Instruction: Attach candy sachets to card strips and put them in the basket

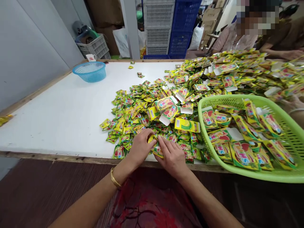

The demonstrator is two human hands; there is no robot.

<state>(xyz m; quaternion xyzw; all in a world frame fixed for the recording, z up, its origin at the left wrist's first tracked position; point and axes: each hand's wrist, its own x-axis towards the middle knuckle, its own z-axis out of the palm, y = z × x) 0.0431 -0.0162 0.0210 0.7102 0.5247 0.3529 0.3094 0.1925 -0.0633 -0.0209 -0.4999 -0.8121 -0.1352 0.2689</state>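
Note:
Near the table's front edge both hands meet over a small yellow-green candy box [158,150]. My left hand [142,144] pinches its upper end, where a bit of yellow shows between thumb and fingers. Across the box's right side lie the closed fingers of my right hand [171,154]. Part of the box is hidden under the fingers. Around and beyond the hands spreads a heap of small wrapped candies [128,117], green and yellow. Several flat or part-open candy boxes [165,103] rest on that heap, among them a yellow box [187,125] just past my right hand.
A green basket [206,148] of filled-looking boxes stands at the right, its rim over the front edge. Behind it rises a big pile of boxes [228,68]. A blue basket [89,72] sits far left. Another person's hand [293,104] reaches in from the right.

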